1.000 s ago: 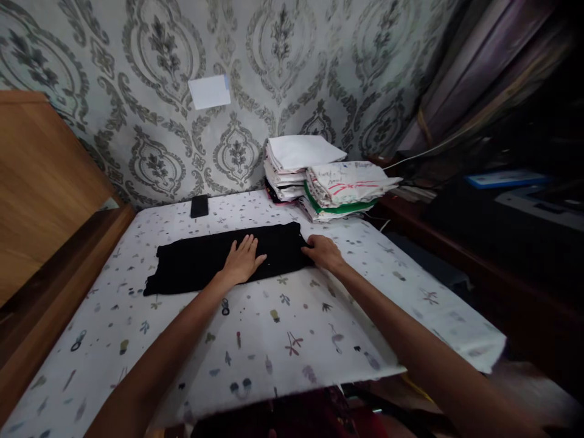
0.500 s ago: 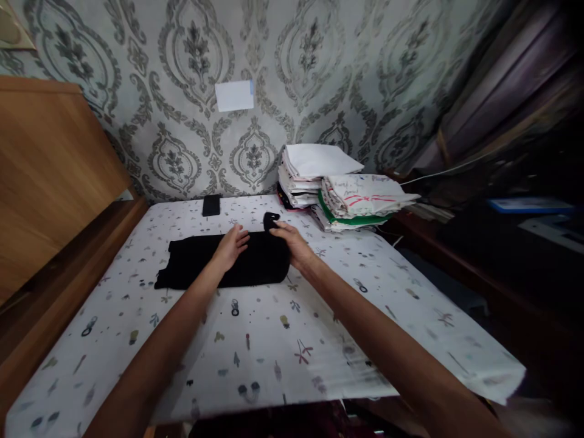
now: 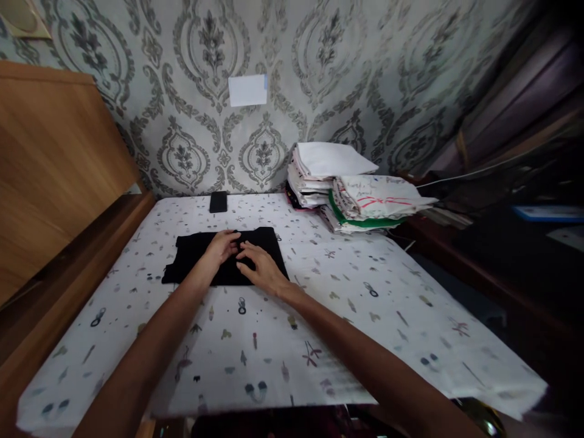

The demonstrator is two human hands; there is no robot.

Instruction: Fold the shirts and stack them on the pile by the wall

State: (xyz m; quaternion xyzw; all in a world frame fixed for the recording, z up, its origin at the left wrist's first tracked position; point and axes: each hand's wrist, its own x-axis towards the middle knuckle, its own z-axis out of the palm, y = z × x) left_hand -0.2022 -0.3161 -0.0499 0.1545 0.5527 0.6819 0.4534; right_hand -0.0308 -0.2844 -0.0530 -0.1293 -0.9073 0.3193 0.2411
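Note:
A black folded garment (image 3: 267, 249) lies flat on the patterned sheet, its left edge uneven and its right end straight. What kind of garment it is, I cannot tell. My left hand (image 3: 222, 247) rests over its middle, fingers loosely curved and apart. Close beside it, my right hand (image 3: 262, 269) lies on the cloth with thumb and fingers spread. Neither hand grips anything that I can see. Both hands hide part of the black fabric.
The white patterned sheet (image 3: 274, 340) covers the table. A black phone-like object (image 3: 218, 201) lies near the wall. Folded cloth stands in two piles, one topped white (image 3: 335, 159), the other with red marks (image 3: 381, 198). A wooden cabinet (image 3: 59, 158) borders the left side.
The garment's right part has been folded over leftward, so it is shorter. My right hand has let go of the corner it held and moved left beside my left hand.

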